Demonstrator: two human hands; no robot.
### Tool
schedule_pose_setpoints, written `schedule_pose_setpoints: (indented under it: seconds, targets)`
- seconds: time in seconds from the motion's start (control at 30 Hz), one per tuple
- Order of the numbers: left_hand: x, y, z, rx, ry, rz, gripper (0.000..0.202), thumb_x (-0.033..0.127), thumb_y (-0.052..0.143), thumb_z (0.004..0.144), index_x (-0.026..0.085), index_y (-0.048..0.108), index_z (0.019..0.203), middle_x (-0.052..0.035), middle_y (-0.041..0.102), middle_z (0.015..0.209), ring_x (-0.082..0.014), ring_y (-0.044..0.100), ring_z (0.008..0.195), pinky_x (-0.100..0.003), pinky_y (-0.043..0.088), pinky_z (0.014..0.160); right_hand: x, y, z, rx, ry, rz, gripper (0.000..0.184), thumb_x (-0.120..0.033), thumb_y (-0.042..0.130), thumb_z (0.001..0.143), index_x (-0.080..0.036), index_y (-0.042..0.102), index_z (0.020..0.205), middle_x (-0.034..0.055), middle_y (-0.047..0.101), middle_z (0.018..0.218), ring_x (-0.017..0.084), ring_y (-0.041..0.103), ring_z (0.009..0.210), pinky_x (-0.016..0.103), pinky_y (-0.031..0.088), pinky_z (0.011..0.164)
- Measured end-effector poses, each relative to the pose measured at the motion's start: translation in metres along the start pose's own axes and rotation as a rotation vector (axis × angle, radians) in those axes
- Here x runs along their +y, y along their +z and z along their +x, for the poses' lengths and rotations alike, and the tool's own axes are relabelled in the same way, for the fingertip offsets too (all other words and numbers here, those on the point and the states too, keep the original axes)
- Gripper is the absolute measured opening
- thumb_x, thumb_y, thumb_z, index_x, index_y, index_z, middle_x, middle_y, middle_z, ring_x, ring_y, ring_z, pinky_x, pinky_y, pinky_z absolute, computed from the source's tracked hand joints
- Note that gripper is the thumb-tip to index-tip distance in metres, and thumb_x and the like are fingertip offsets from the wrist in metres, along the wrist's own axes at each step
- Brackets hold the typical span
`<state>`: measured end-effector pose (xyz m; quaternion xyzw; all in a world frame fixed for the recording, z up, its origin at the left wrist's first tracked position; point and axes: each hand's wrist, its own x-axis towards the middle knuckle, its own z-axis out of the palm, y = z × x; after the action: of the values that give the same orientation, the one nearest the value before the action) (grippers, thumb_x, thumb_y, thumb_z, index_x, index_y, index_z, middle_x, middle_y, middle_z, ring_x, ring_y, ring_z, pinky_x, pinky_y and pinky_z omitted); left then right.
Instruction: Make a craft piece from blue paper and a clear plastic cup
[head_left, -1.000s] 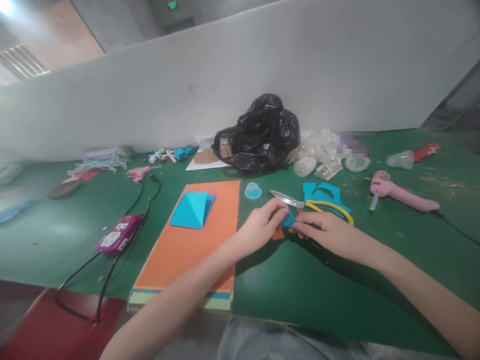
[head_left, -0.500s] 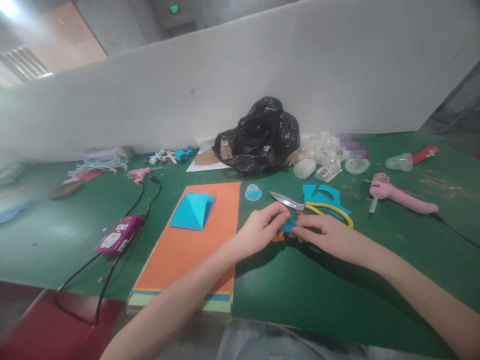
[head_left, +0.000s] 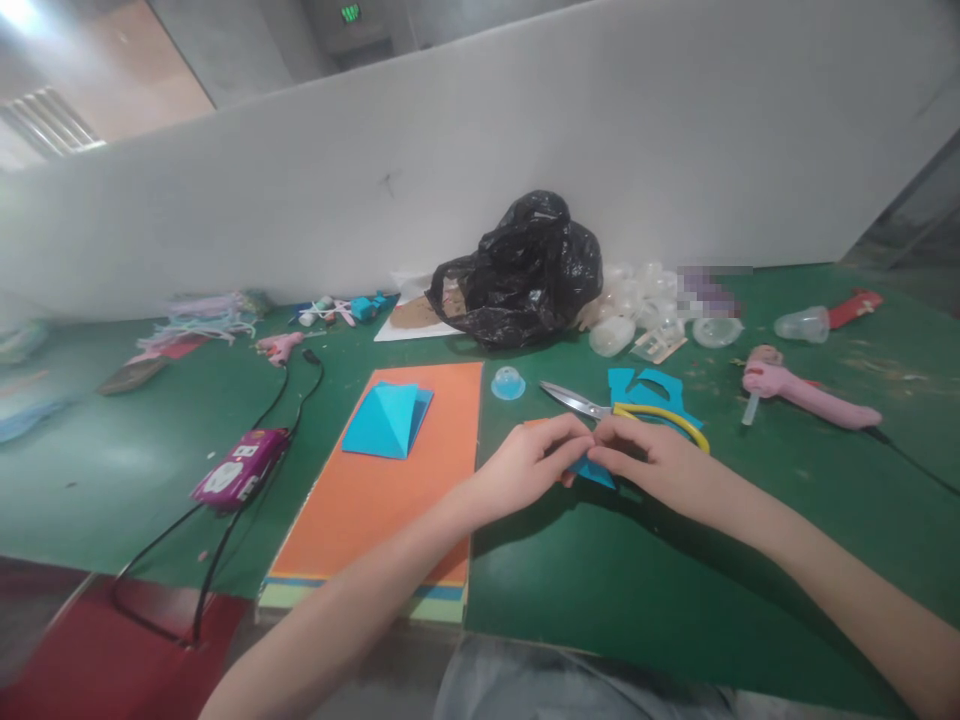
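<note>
The left hand (head_left: 529,465) and right hand (head_left: 649,460) now meet closer together, both grips clenched on a small blue paper piece (head_left: 596,473), which sits lower, just below the yellow-handled steel scissors (head_left: 600,408).

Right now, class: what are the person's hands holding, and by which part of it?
The left hand and right hand pinch a small blue paper piece between their fingertips, by its upper part; its lower edge shows below them.

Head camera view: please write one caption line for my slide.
Left hand and right hand pinch a small blue craft-paper piece near yellow-handled steel scissors.
</note>
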<state>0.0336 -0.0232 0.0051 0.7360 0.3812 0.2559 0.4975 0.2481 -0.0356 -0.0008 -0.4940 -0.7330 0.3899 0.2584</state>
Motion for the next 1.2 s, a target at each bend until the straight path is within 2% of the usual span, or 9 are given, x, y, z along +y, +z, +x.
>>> schedule_pose_setpoints:
  seconds: [0.1,0.4,0.6,0.83,1.07,1.2]
  targets:
    - [-0.0004,0.0005,0.0011,0.008,-0.011,-0.018,0.027,0.044,0.053,0.101,0.021,0.060,0.089,0.0047,0.056,0.072,-0.0112,0.058,0.066,-0.025,0.044,0.069,0.0000,-0.0003,-0.0006,0.000,-0.019,-0.013,0.037,-0.055,0.056,0.095,-0.026,0.057,0.072,-0.0023,0.056,0.069,0.018,0.051,0.066,0.031,0.041,0.062]
    - [0.0047,0.0033,0.0031,0.016,-0.065,-0.053,0.029,0.046,0.050,0.102,0.021,0.053,0.086,0.0041,0.050,0.076,-0.0115,0.053,0.070,-0.024,0.047,0.069,0.0003,0.0008,-0.0008,0.027,-0.041,-0.032,0.037,-0.053,0.054,0.098,-0.026,0.056,0.074,-0.0019,0.058,0.071,0.018,0.052,0.068,0.030,0.041,0.062]
    - [0.0022,0.0003,0.0019,-0.010,-0.048,-0.052,0.030,0.046,0.051,0.102,0.021,0.053,0.087,0.0037,0.052,0.079,-0.0117,0.054,0.074,-0.023,0.047,0.068,0.0016,0.0039,0.0007,-0.006,-0.003,-0.017,0.035,-0.055,0.051,0.097,-0.026,0.057,0.078,-0.0026,0.055,0.071,0.018,0.051,0.066,0.031,0.039,0.059]
    - [0.0014,-0.0032,0.0026,-0.008,-0.028,0.020,0.028,0.044,0.050,0.102,0.020,0.059,0.089,0.0021,0.058,0.083,-0.0129,0.057,0.079,-0.024,0.047,0.072,0.0036,0.0019,0.0013,-0.008,-0.043,-0.046,0.034,-0.054,0.052,0.099,-0.026,0.057,0.079,-0.0017,0.057,0.075,0.019,0.054,0.072,0.031,0.042,0.064]
    - [-0.0028,-0.0023,0.0028,-0.059,-0.065,0.054,0.028,0.045,0.043,0.106,0.022,0.052,0.092,0.0037,0.054,0.079,-0.0134,0.056,0.075,-0.027,0.047,0.074,0.0026,0.0010,0.0029,-0.009,-0.066,-0.068,0.032,-0.050,0.050,0.100,-0.026,0.056,0.079,-0.0015,0.058,0.074,0.019,0.053,0.070,0.032,0.043,0.066]
    - [-0.0010,-0.0043,0.0011,-0.064,-0.058,0.069,0.029,0.045,0.044,0.106,0.022,0.052,0.091,0.0033,0.056,0.082,-0.0139,0.058,0.078,-0.027,0.046,0.076,0.0034,0.0029,0.0035,-0.025,-0.041,-0.053,0.033,-0.052,0.050,0.098,-0.026,0.057,0.079,-0.0021,0.057,0.072,0.018,0.051,0.065,0.031,0.042,0.061]
